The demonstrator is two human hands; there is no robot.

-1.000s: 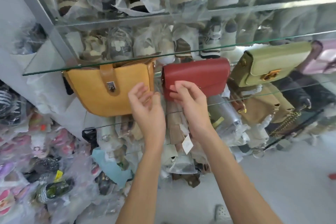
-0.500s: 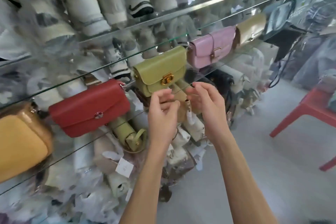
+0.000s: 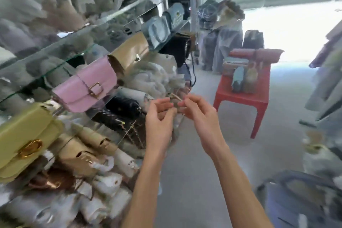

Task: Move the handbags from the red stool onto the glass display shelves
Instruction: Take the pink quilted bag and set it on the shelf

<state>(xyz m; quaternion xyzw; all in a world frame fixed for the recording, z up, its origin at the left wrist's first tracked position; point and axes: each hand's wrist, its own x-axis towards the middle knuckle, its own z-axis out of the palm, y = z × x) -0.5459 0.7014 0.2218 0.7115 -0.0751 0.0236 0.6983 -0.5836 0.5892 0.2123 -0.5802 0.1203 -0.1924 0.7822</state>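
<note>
The view has swung right since a moment ago: the red and yellow bags are gone from sight, and the red stool (image 3: 242, 96) now shows whole, stacked with handbags (image 3: 246, 72). The glass shelf (image 3: 77, 55) carries green bag (image 3: 24, 140), pink bag (image 3: 87, 87), tan bag (image 3: 129, 53) and a blue bag (image 3: 159, 31). Left hand (image 3: 159, 122) and right hand (image 3: 201, 114) hover together, fingers loosely curled, holding nothing visible.
</note>
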